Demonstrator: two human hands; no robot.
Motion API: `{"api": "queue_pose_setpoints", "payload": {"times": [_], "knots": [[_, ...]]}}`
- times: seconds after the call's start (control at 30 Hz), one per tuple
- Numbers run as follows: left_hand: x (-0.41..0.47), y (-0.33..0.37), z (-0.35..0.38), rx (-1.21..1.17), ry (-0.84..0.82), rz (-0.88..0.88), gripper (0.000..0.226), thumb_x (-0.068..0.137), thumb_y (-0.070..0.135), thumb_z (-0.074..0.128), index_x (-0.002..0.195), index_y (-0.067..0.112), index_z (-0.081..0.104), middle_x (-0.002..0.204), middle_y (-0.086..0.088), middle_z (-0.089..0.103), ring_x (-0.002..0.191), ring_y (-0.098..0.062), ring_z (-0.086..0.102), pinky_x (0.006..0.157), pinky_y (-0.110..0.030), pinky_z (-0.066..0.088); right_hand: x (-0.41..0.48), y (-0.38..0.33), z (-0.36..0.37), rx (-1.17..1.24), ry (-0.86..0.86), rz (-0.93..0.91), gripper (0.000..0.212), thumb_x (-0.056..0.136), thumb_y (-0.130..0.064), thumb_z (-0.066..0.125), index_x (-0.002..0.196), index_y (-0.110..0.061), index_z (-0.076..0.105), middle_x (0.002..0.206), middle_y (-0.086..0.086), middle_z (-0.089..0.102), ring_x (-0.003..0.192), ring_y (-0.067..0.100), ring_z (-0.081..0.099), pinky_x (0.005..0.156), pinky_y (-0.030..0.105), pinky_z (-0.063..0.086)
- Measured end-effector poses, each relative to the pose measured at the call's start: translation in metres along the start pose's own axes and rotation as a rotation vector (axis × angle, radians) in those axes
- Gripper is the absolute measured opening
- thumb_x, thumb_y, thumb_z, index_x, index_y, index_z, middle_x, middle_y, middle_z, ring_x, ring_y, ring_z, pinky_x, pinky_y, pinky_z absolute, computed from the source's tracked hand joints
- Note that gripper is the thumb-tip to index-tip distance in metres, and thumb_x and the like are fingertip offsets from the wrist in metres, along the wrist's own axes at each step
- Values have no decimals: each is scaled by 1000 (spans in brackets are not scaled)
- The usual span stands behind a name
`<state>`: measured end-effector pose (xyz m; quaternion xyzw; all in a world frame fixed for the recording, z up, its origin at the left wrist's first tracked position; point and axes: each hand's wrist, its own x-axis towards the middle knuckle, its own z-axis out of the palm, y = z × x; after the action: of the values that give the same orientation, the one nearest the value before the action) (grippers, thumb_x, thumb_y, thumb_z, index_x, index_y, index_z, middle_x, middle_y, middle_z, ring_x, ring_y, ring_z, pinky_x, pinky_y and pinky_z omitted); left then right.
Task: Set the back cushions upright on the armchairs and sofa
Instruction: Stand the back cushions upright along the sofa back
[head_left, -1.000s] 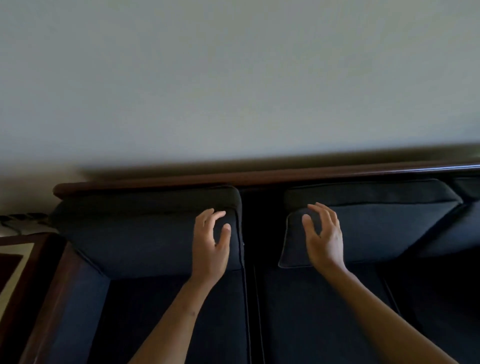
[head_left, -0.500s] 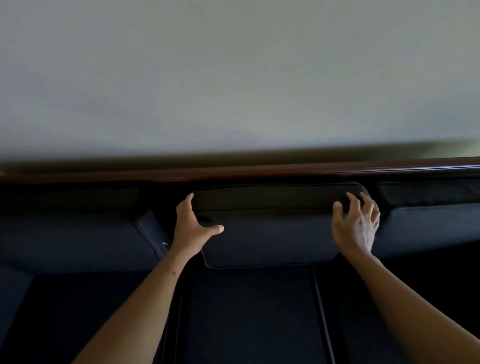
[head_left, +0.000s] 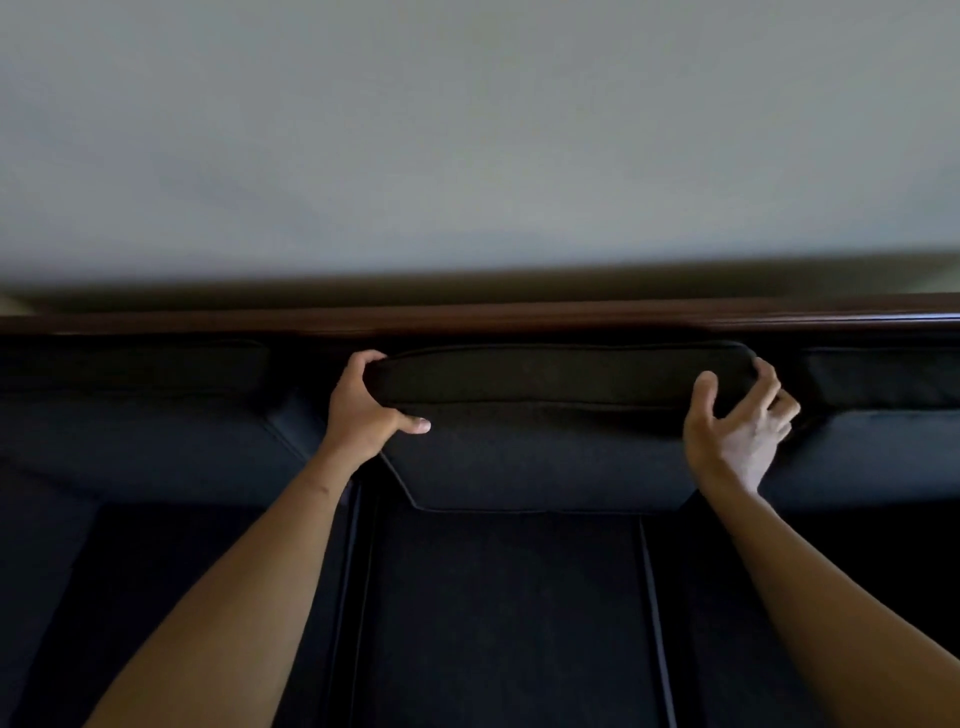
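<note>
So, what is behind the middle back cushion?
Only the wooden rail shows above the middle back cushion, with the wall beyond. The cushion covers whatever lies directly behind it.

The middle dark navy fabric back cushion (head_left: 545, 457), rectangular with piped edges, stands against the back of the sofa (head_left: 498, 623) just under its brown wooden top rail (head_left: 467, 318), lower edge on the seat. A matching left cushion (head_left: 145, 431) and right cushion (head_left: 883, 452) flank it.

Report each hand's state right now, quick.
Left hand: closed, grip on the middle back cushion at its top left corner.
Right hand: closed loosely, holding the same cushion's top right corner.
</note>
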<state>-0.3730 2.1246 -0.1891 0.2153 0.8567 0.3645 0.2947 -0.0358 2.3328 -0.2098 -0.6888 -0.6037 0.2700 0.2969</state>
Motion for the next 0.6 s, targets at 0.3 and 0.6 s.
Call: {"api": "queue_pose_setpoints", "payload": {"times": [0.3, 0.6], "knots": [[10, -18, -42, 55, 81, -20, 97, 55, 0, 104, 137, 19, 57, 131, -3, 57, 125, -25, 54, 106, -43, 49, -32, -24, 23, -10, -108, -73, 65, 100, -51, 55, 154, -20, 36, 145, 23, 37, 124, 49, 44, 103, 54, 43], [7, -25, -36, 778, -33, 379, 101, 91, 21, 84, 171, 20, 24, 178, -11, 21, 164, -40, 16, 130, -61, 22, -39, -30, 33, -123, -150, -101, 64, 105, -54, 42, 157, -21, 27, 152, 22, 26, 127, 48, 37, 96, 59, 44]]}}
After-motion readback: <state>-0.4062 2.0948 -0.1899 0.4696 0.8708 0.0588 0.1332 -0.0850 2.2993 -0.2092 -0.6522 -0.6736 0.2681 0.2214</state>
